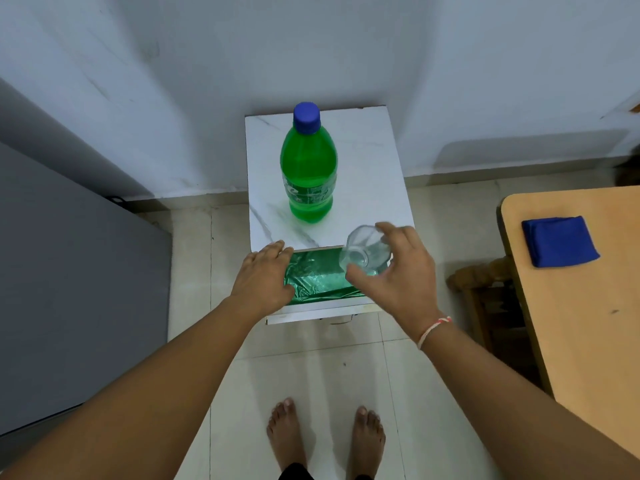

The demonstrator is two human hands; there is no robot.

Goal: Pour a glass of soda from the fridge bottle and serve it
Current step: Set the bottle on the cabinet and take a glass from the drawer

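I have the glass [363, 252] in my right hand [398, 271], fingers curled loosely around it from above, and it is tipped well over on its side instead of upright. It sits over the near right corner of the small white cabinet [363, 161], just above the open drawer [318, 277] with its shiny green lining. My left hand [265, 277] holds nothing; it lies flat with the fingers together on the drawer's left edge, touching it.

The bottle [309, 168] stands upright in the middle of the cabinet top, blue cap [306, 117] on, green soda filling most of it. It is near the glass but clear of both hands. Nothing is poured yet, so by my reading I am only at the stage of fetching the glass.

The risks I see from here: my hold on the glass looks light and the glass is smooth and tilted, so it could slip and drop into the drawer or onto the tiled floor [311, 368] by my bare feet [325, 434]. If I push the drawer shut with my left hand too sharply, the jolt may rock the tall bottle. The cabinet top is narrow, so setting the glass too close to the edge invites a knock. And opening the cap fast could make the soda foam over.
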